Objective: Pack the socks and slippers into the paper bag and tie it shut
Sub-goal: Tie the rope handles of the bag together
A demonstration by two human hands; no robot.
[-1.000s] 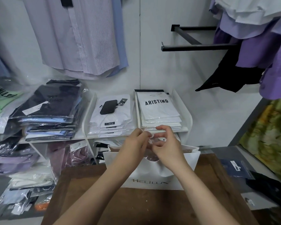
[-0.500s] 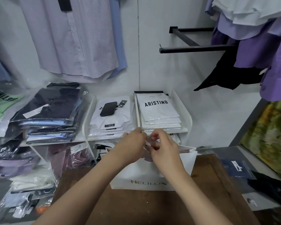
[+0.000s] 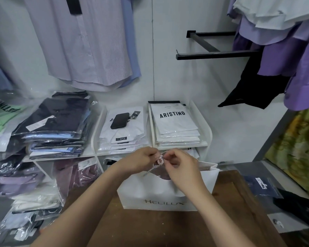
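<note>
A white paper bag (image 3: 159, 195) is standing upright at the far edge of the brown wooden counter (image 3: 168, 229), about midway along that edge, with its printed side facing the person. Both hands are working just above the bag's open top. The left hand (image 3: 143, 161) is curling its fingers and pinching one side of a red-and-white twisted string (image 3: 160, 160). The right hand (image 3: 182, 168), fingers bent likewise, is pinching the other side of it. The string is forming a small loop between the two hands, and one loose end is hanging down toward the left over the bag's rim. A dark red item (image 3: 161, 173) is showing inside the bag's mouth below the hands; what it is cannot be told.

Beyond the counter, a white shelf (image 3: 206, 132) is carrying stacks of packed shirts, and a black phone (image 3: 119, 120) is lying on the middle stack. Shirts are hanging on the wall above.
</note>
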